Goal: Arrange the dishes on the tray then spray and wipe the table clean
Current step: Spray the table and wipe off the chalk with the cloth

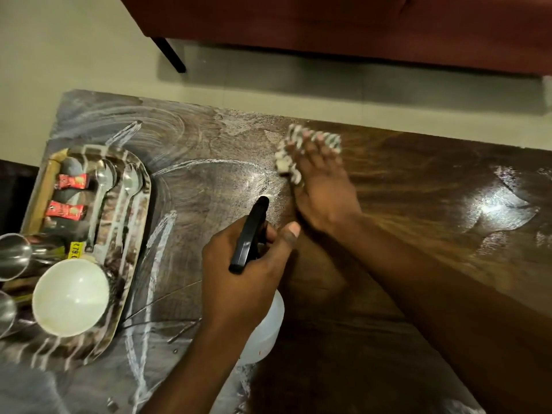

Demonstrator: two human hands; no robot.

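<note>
Fingers of left hand (239,279): curled round spray bottle (249,237), lower middle of frame.
Fingers of right hand (325,198): straight, pressing cloth (286,162) flat on bench (418,180), upper middle.
Tray (128,240): on bench at left edge; holds bowl (70,297), spoons (131,180), red sachets (71,182), steel cups (13,255).
Bench surface: white streaks across left half.

Steel cups (13,255) cut by left edge, cloth (283,162) blurred, spray bottle (270,321) half hidden
</note>
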